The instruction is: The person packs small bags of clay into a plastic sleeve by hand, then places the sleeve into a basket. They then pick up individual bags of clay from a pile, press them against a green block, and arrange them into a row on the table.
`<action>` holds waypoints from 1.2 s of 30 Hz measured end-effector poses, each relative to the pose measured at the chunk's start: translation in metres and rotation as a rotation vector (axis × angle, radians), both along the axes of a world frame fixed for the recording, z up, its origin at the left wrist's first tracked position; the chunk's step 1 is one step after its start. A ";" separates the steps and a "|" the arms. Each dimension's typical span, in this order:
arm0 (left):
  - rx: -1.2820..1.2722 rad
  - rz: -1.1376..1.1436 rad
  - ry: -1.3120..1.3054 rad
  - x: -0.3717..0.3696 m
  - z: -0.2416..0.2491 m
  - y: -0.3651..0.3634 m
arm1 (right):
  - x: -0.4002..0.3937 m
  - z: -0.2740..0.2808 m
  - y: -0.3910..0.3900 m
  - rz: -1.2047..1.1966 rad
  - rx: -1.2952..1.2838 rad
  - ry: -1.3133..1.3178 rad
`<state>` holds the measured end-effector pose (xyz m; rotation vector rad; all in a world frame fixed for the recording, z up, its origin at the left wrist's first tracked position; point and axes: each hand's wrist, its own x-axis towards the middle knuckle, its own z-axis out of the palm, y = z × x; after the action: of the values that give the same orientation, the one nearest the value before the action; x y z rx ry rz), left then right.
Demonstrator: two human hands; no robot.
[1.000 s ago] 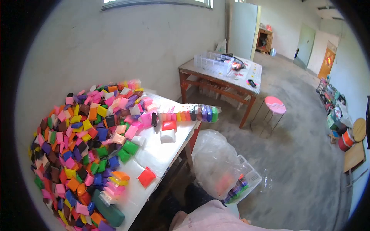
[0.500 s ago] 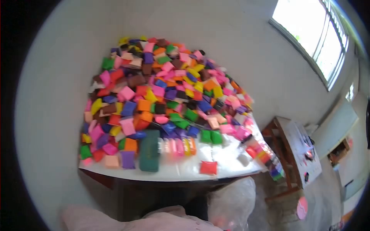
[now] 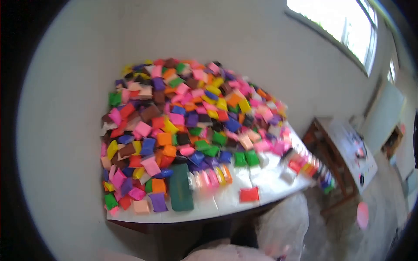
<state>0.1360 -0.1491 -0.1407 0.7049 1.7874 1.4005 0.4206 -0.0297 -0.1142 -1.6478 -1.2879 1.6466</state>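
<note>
Neither of my hands shows in this view. A big heap of small coloured packets (image 3: pixel 183 117) is piled against the wall on a white table (image 3: pixel 226 204). A dark green block (image 3: pixel 180 193) lies at the heap's near edge, beside a short row of packets in clear wrap (image 3: pixel 210 177). One red packet (image 3: pixel 249 194) lies alone near the table's front edge. A longer row of wrapped packets (image 3: pixel 312 170) sticks out past the table's right end. The pale cloth at the bottom edge (image 3: pixel 226 253) looks like my clothing.
A clear plastic bag (image 3: pixel 283 226) bulges below the table's right front corner. A second wooden table with a white top (image 3: pixel 348 152) stands to the right, a pink stool (image 3: pixel 362 215) near it. A window (image 3: pixel 339 26) is high on the wall.
The view has swung from the room's right side onto the heap, then shifted slightly, so the heap sits a little lower in the frame. Nothing on the table has visibly moved.
</note>
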 end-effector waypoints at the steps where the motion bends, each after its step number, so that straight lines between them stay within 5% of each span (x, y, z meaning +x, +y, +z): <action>1: 0.007 0.004 0.022 -0.001 -0.002 -0.006 | 0.014 0.002 -0.017 -0.045 -0.016 0.004; 6: 0.113 -0.003 0.267 -0.023 -0.012 -0.027 | 0.041 0.034 -0.027 -0.112 0.253 0.004; 7: 0.093 0.044 0.103 -0.021 0.029 -0.012 | 0.028 0.048 -0.002 -0.054 0.434 -0.180; 9: 0.156 -0.031 0.102 -0.037 0.033 0.005 | -0.005 0.060 0.039 -0.225 0.478 0.031; 10: 0.234 -0.060 0.177 -0.038 0.045 0.019 | -0.027 0.065 0.057 -0.274 0.605 -0.050; 14: 0.593 -0.249 0.756 -0.039 0.102 0.085 | -0.128 0.069 0.095 -0.378 0.651 0.590; 16: 0.629 -0.252 0.977 -0.037 0.139 0.116 | -0.151 0.085 0.109 -0.052 0.698 0.555; 24: 0.428 -0.216 0.980 -0.022 0.158 0.158 | -0.205 0.127 0.162 0.093 1.006 0.028; 28: 0.486 -0.176 0.902 -0.034 0.152 0.188 | -0.216 0.106 0.166 0.190 1.151 -0.218; 36: 0.514 -0.025 0.799 -0.033 0.143 0.200 | -0.210 0.113 0.139 0.093 0.860 0.028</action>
<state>0.1031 0.0508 0.0021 1.7437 1.9618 1.7206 0.2102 0.1091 -0.0008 -1.0349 -1.7361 0.9129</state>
